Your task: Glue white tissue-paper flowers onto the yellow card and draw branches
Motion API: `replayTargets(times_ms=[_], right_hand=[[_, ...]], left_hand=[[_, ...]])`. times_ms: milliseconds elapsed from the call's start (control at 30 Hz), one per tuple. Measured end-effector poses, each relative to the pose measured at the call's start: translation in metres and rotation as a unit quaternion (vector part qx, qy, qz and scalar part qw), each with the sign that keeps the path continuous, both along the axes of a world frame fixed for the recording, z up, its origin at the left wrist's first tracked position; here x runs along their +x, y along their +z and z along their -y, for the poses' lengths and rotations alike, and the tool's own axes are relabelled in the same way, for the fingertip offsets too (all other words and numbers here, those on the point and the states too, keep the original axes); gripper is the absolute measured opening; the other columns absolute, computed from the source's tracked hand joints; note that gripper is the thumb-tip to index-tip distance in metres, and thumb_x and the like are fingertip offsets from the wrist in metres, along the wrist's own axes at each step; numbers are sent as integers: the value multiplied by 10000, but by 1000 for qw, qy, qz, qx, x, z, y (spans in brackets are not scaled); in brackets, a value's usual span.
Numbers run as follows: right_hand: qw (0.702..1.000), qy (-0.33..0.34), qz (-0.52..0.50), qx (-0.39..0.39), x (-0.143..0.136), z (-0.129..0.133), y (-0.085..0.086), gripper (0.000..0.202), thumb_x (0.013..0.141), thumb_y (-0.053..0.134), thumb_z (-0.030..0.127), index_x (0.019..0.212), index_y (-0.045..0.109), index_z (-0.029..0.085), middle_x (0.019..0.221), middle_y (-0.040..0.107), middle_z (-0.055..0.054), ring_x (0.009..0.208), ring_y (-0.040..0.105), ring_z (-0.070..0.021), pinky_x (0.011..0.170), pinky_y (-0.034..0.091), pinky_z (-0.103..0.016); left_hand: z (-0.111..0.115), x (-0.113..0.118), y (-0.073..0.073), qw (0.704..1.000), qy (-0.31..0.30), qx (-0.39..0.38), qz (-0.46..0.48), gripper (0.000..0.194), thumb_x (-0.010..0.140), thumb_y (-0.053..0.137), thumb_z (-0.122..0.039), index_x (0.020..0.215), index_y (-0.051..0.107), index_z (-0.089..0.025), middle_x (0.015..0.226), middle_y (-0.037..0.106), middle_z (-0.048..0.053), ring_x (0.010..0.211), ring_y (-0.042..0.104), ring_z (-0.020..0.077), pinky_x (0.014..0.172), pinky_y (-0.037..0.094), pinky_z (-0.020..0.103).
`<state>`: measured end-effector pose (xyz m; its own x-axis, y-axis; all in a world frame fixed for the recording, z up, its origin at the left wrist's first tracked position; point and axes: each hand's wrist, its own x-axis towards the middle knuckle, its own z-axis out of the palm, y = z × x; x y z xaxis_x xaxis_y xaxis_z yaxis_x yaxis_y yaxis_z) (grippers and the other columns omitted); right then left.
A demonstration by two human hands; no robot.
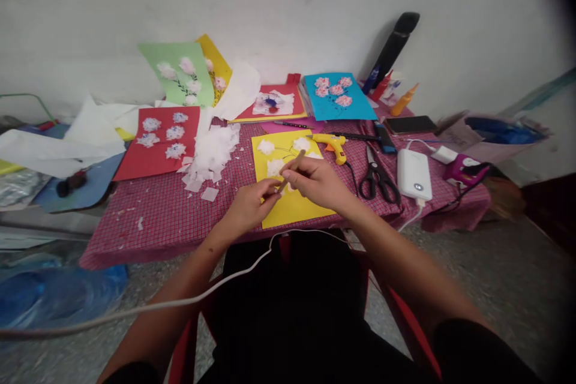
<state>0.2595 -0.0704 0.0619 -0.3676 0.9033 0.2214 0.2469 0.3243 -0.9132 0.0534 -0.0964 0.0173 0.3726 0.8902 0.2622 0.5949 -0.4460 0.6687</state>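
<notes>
The right hand (317,181) pinches a tan stick (297,160) slantwise between its fingers, above a yellow sheet (299,214) with white paper flowers (265,146). The left hand (249,205) has its fingers pressed together at the stick's lower end; whether they grip the stick or a scrap is hard to tell. On the checked tabletop (168,219), loose paper pieces (215,153) lie left, a yellow glue gun (333,145) right.

centre: yellow sheet (297,211) part-hidden by right hand (321,181) | centre: left hand (249,207), contents too small to tell | lower left: cable (180,302) cut off
</notes>
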Motion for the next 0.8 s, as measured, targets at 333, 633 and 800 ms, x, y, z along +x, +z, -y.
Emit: replayTargets(times_ms=[333,633,800], right_hand=[[948,7,306,84,-15,-26,14,207,933,583,212,770,697,155,790,717,-65,684,562,-157,630,330,-294],[936,-5,346,69,-9,-29,11,214,947,581,240,807,718,154,840,735,-80,723,573,-176,638,324,-301],[935,-5,347,67,-8,-28,11,202,955,590,248,829,721,158,847,735,-79,722,563,-173,647,329,-297]], left_hand=[[-35,10,-11,996,2,-17,-88,90,928,638,-204,887,707,-163,878,739,72,795,680,210,737,492,318],[-45,17,-16,994,-37,-3,-106,173,943,581,-144,903,749,-167,961,743,89,879,675,218,813,511,335],[-46,19,-18,993,-42,-12,-110,203,955,567,-159,899,763,-165,969,748,101,894,685,224,815,520,337]])
